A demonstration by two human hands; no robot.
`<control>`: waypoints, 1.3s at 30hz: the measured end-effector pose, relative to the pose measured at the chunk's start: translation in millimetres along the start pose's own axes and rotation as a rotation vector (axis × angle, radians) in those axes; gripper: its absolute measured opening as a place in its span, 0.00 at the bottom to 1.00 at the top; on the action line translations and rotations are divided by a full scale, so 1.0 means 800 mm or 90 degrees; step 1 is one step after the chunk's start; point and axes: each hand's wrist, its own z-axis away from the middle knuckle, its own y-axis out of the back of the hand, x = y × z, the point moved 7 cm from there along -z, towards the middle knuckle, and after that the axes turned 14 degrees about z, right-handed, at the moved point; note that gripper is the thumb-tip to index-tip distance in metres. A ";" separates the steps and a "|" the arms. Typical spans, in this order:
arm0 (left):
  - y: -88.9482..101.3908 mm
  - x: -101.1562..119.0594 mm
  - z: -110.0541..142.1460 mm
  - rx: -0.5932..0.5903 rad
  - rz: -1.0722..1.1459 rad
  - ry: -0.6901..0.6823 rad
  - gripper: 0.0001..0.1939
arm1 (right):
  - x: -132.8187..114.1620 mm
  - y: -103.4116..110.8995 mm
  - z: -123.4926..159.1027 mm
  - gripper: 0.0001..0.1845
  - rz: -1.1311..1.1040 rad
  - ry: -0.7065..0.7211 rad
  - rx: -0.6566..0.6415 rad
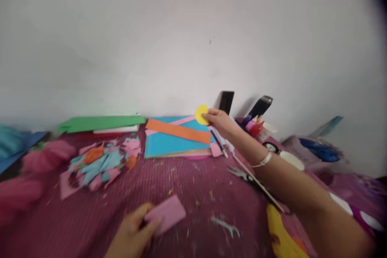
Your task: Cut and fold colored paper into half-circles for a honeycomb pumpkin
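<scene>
My left hand (136,227) pinches a folded piece of pink paper (169,214) low over the front of the table. Stretched forward, my right hand (219,120) holds a small yellow paper cutout (200,114) with a rounded edge between thumb and fingers. Just behind and left of that hand lies a stack of blue sheets (175,147), with an orange paper strip (178,130) across it. A pink strip (184,120) crosses beneath the orange one. Some blur softens both hands.
A heap of pink, blue and orange scraps (99,165) lies left. Green sheets (105,123) rest by the wall. Pliers (242,174), a wooden stick (256,183) and a wrench (225,225) lie on the maroon cloth (121,213). Right are cups (292,160) and a yellow item (281,234).
</scene>
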 end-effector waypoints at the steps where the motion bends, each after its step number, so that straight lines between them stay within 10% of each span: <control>1: -0.001 0.003 0.003 0.010 0.019 -0.001 0.14 | -0.010 0.001 0.031 0.09 -0.125 0.014 -0.029; 8: -0.024 0.044 0.048 0.005 0.165 -0.089 0.14 | -0.050 -0.009 0.258 0.08 -0.372 -0.023 -0.225; 15: -0.045 0.076 0.131 0.027 0.367 -0.106 0.14 | -0.037 -0.060 0.393 0.13 -0.361 -0.063 -0.144; 24: -0.095 0.019 0.230 0.026 0.415 -0.058 0.12 | -0.050 -0.127 0.458 0.12 -0.469 -0.162 -0.238; 33: -0.115 0.033 0.250 -0.060 0.077 -0.146 0.08 | -0.074 -0.026 0.485 0.12 -0.305 0.121 -0.220; 39: -0.142 0.068 0.265 -0.082 -0.075 -0.230 0.06 | -0.081 -0.014 0.497 0.07 -0.062 0.210 -0.211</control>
